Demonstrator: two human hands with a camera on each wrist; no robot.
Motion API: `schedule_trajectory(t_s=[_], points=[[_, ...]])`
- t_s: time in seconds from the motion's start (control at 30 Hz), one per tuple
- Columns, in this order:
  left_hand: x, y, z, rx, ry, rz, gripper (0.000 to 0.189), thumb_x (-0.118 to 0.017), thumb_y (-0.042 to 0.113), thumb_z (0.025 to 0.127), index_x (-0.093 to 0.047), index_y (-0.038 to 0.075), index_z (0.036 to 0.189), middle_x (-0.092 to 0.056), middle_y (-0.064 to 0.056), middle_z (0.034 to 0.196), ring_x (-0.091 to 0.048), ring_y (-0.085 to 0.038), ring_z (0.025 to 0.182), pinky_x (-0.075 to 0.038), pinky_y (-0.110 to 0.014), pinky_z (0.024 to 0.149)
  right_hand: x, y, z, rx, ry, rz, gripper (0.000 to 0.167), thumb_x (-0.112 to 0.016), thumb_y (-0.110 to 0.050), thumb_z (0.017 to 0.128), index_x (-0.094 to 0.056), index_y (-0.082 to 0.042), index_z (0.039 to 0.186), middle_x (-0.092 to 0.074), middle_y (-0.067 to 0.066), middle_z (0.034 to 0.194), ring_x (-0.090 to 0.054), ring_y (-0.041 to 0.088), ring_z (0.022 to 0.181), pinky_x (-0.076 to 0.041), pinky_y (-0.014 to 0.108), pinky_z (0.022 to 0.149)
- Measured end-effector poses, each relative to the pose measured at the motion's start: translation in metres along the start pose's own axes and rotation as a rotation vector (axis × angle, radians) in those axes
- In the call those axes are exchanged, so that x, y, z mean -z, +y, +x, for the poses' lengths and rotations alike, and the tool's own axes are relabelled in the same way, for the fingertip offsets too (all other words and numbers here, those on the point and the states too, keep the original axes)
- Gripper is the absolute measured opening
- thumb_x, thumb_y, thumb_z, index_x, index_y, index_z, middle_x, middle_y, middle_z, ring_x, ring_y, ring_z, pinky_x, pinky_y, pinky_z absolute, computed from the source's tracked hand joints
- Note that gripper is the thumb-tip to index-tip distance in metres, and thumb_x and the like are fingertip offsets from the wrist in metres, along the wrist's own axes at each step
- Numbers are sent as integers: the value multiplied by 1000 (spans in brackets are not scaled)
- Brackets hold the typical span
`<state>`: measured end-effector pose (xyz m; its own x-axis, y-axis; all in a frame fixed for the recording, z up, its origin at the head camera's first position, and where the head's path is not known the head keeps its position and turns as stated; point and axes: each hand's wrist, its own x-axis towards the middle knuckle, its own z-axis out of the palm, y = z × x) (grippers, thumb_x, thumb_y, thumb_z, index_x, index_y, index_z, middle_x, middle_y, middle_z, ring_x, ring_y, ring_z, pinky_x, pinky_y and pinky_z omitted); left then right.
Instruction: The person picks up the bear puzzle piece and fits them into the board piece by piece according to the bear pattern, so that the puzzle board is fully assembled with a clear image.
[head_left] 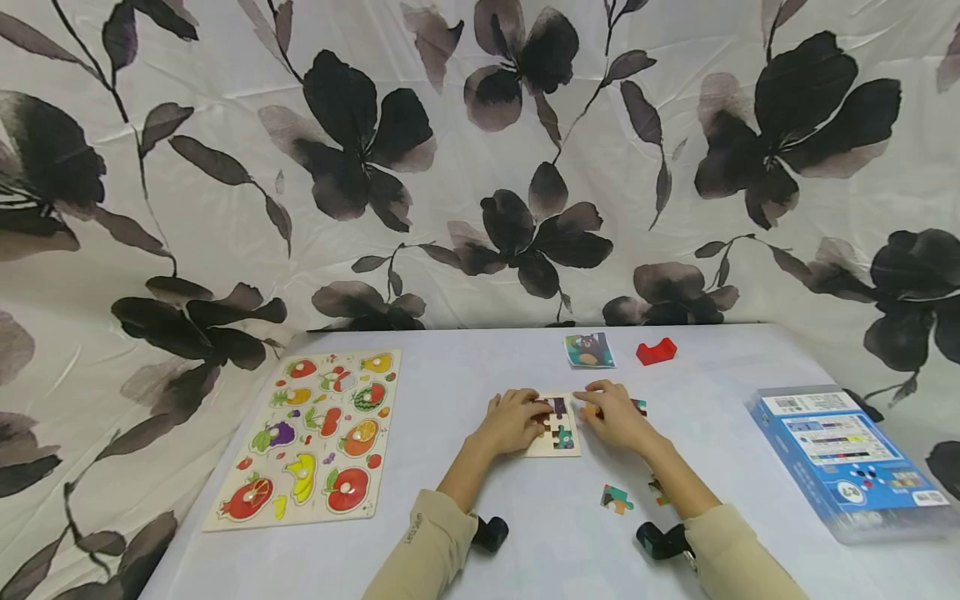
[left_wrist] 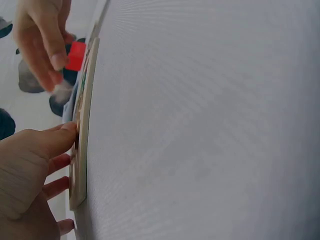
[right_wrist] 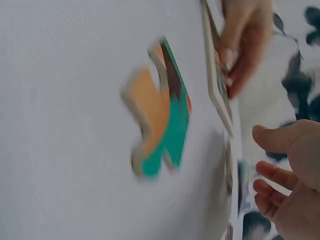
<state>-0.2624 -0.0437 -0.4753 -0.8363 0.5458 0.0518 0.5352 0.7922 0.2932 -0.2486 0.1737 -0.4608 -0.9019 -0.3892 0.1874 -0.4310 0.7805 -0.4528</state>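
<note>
White tabletop (head_left: 450,375) bears puzzle board (head_left: 575,429) touching left fingers (head_left: 531,408).

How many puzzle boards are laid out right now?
2. The big fruit board lies at the left; the small puzzle board lies nearer the middle, partly hidden by the left hand. No others are visible.

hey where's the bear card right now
In the head view, the bear card lies far back on the table, right of centre, just left of the red piece.
</note>
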Motion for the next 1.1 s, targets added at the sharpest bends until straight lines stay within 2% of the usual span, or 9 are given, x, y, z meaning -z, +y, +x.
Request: schedule_trajectory(t_s=[0.1,0.17,0.3,0.43,0.6,0.77,0.83,1.0,1.1], points=[[-1,0,0,4,3,-6,36,-55,26,93,-59,24,128,-47,-5,139,-40,-27,128,-28,-60,103,12,17,-9,-64,69,35,34,-63,-3,85,-62,7,118,-55,29,115,-47,45,107,-37,57,90],[-1,0,1,9,10,-3,36,-54,24,93,-60,24,128,-47,-4,139,-40,-26,127,-29,-59,102,22,29,-16,-116,86,36,35,-63,-3,84,-61,9,117,-56,31,114,-47,47,108,-35,59,91],[-1,0,3,17,4,16,36,-54,24,92,-60,25,128,-47,-3,139,-40,-26,127,-31,-58,100,35,52,-29,-182,53,11,38,-64,-6,83,-59,12,117,-57,33,114,-48,51,109,-36,62,92],[-2,1,4,19,-3,10,36,-53,24,93,-60,25,128,-47,-3,140,-39,-25,127,-31,-58,100,39,66,-40,-217,-11,16,45,-69,-17,82,-59,12,116,-56,34,115,-47,54,110,-37,63,91],[0,2,4,26,-11,-1,36,-54,24,94,-59,25,129,-46,-3,140,-38,-26,128,-29,-59,100,33,71,-45,-220,2,29,52,-75,-28,78,-62,8,115,-53,34,113,-44,53,108,-35,64,89],[2,2,3,33,-18,-6,35,-55,26,94,-59,25,129,-46,-3,141,-38,-26,128,-30,-58,100,26,72,-43,-179,79,10,35,-74,-18,79,-68,5,105,-60,29,105,-48,47,104,-33,60,87],[0,1,4,32,-15,-6,35,-55,27,94,-59,25,129,-45,-3,141,-39,-27,127,-30,-58,99,26,73,-41,-182,84,20,35,-73,-18,79,-67,6,104,-60,27,104,-50,46,103,-34,60,87],[-3,-2,4,27,-1,-15,36,-55,27,93,-60,26,128,-46,-2,140,-41,-27,123,-32,-56,96,24,69,-33,-230,59,55,50,-73,-25,80,-59,7,117,-55,30,112,-47,46,104,-38,60,86],[-4,-2,5,28,12,-38,36,-55,27,93,-60,26,128,-46,-2,140,-42,-27,122,-32,-54,96,19,63,-25,-216,63,59,54,-73,-27,80,-58,5,122,-52,30,119,-44,47,108,-38,62,84]])
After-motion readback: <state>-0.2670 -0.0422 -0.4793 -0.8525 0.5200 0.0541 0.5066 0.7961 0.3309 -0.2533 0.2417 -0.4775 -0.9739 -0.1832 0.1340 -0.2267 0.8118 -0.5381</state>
